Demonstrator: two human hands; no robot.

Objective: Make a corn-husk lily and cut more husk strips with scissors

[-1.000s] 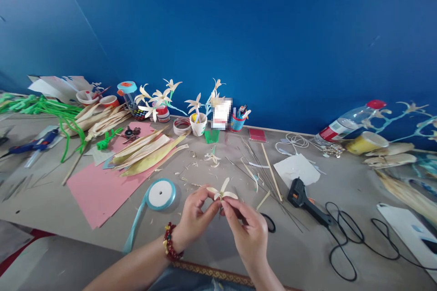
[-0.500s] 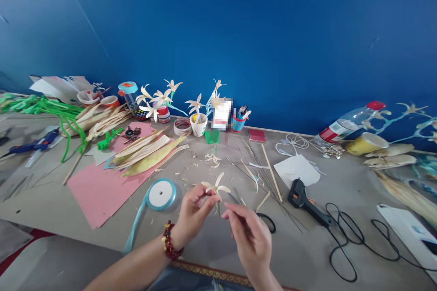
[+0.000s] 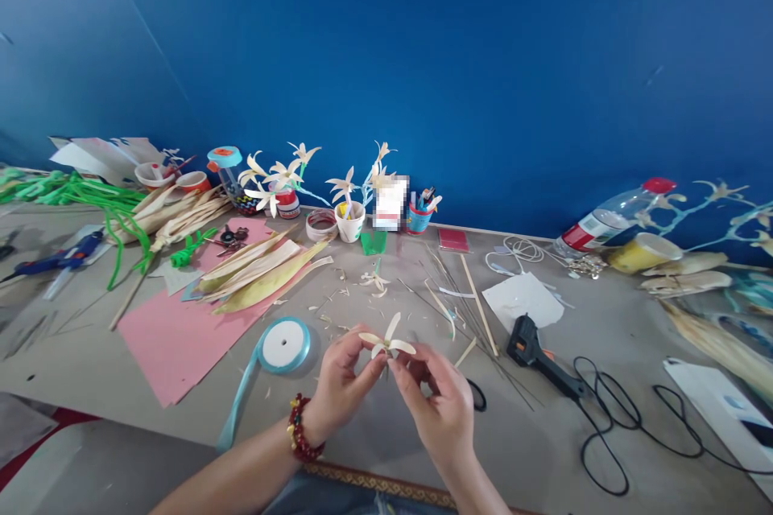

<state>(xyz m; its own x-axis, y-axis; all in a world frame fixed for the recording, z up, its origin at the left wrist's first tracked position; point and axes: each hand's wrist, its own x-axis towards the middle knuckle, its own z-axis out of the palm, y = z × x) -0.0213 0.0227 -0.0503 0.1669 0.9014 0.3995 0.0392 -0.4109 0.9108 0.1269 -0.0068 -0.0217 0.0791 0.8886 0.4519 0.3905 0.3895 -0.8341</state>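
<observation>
A cream-coloured handmade flower with narrow petals is held up over the near part of the table. My left hand, with a red bead bracelet at its wrist, pinches the flower at its base. From the other side my right hand has its thumb and fingers closed on the flower too, just under the petals. The stem is mostly hidden behind the fingers. Beyond the hands, a similar flower lies on the table among small scraps.
A blue ribbon spool lies left of my hands, by pink paper and dried husks. To the right are thin wires, a black glue gun with a looping cord, and scissors partly hidden. Flowers stand in a cup.
My right hand has moved left and up to the flower and closed on it beside the left hand. The flower has tilted so its open face shows more.
</observation>
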